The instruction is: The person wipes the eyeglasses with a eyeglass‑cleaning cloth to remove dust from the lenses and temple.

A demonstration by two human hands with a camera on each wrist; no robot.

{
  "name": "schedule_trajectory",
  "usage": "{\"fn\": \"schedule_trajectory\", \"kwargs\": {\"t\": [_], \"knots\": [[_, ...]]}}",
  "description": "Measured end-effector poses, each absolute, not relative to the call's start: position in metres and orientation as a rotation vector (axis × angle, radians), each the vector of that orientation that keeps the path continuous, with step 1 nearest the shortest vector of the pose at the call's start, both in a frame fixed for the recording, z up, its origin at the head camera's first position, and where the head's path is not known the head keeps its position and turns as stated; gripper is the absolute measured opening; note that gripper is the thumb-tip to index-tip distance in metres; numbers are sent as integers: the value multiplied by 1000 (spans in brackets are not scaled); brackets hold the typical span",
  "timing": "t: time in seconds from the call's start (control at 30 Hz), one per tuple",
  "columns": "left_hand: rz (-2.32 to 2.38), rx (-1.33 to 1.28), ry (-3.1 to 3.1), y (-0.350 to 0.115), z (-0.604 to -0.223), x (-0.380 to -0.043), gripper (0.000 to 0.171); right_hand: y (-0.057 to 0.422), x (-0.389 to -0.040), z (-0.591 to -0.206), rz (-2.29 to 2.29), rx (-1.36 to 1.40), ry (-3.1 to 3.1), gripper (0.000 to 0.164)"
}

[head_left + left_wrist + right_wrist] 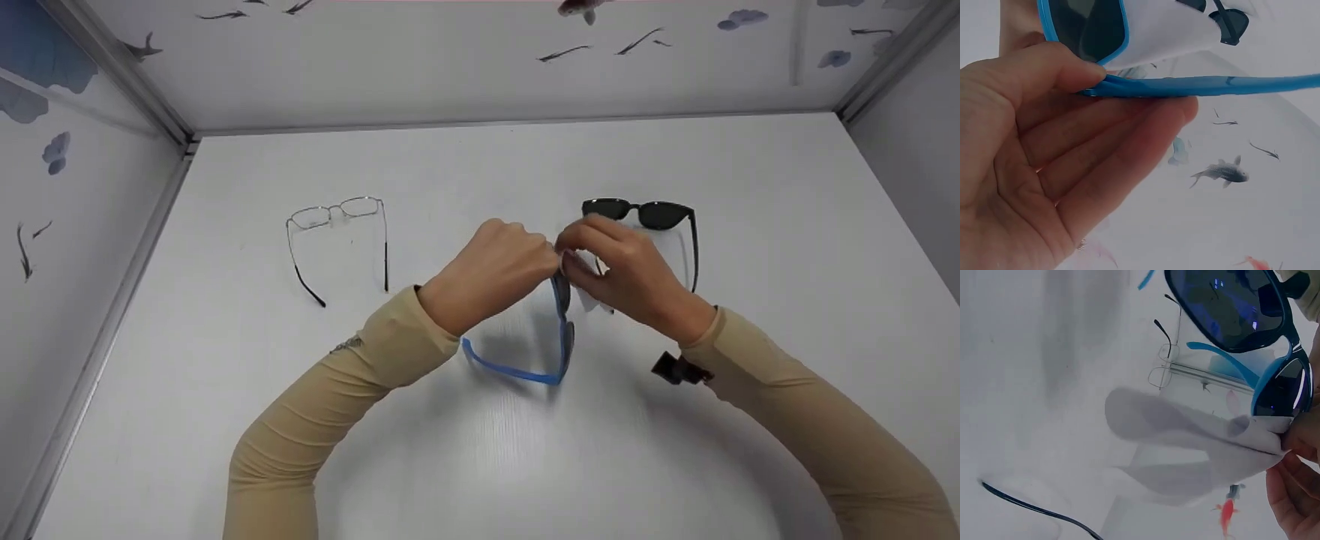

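Observation:
My left hand (502, 270) pinches blue-framed sunglasses (561, 356) by one end of the frame, near a hinge. In the left wrist view the thumb lies on top of the blue temple (1185, 86), with fingers below it. The sunglasses stand on end, with dark lenses facing right in the head view. A thin white cloth (1185, 433) hangs from the fingertips of my right hand (630, 270), which pinches it against the lens nearer the left hand. In the right wrist view the cloth covers part of that lens; the other lens (1224, 309) is uncovered.
Silver wire-rimmed glasses (330, 217) lie unfolded on the white table (480, 465) at left. Black sunglasses (664, 216) lie unfolded behind the right hand, partly hidden by it. Panels (450, 67) with printed fish border the table's back and sides.

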State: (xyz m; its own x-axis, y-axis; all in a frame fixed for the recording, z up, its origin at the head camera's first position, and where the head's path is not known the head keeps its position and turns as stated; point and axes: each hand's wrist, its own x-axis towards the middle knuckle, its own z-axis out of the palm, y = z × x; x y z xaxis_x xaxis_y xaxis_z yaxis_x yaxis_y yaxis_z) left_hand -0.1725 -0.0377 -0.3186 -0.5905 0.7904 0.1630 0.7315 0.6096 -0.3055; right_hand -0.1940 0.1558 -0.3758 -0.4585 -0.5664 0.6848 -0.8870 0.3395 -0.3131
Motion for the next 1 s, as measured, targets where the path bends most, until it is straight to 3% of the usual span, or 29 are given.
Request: {"fn": "schedule_trajectory", "kwargs": {"t": [0.2, 0.4, 0.77, 1.0], "knots": [[174, -1218, -2554, -40, -322, -176, 30, 156, -186, -373, 929, 1381, -2052, 17], [42, -1210, -2547, -50, -320, -181, 32, 166, -180, -380, 971, 1518, -2110, 25], [97, -1273, -2539, -40, -324, -178, 34, 174, -200, -386, 1163, 1343, -2282, 25], [144, -1273, -2557, -33, -328, -179, 29, 164, -198, -376, 1235, 1377, -2161, 27]]}}
